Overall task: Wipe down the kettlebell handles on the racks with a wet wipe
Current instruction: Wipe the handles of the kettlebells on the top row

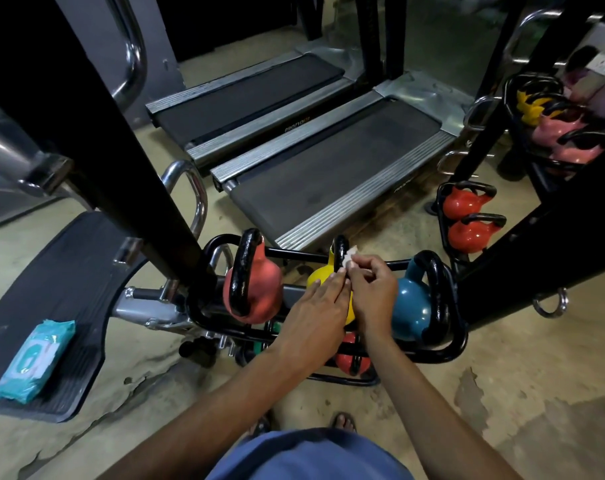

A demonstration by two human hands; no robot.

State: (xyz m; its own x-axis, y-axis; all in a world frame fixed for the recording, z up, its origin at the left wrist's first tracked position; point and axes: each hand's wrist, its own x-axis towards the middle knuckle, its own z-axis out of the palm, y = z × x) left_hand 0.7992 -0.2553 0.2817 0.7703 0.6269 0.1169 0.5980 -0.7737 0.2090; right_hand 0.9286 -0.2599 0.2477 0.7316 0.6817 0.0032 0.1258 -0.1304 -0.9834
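A low black rack (443, 351) holds a red kettlebell (259, 289), a yellow kettlebell (320, 277) and a blue kettlebell (412, 306), each with a black handle. My right hand (372, 287) pinches a small white wet wipe (349, 258) against the yellow kettlebell's handle (339, 247). My left hand (316, 313) lies with straight fingers on the yellow kettlebell's body, fingertips next to the wipe. Another red kettlebell (346, 358) sits on the rack's lower level, partly hidden by my arms.
A teal pack of wipes (34, 358) lies on a black footplate at the left. Two treadmills (328, 174) stand behind the rack. A second rack at the right carries two red kettlebells (467, 220), with pink and yellow ones (553, 129) higher up. Black machine posts flank the rack.
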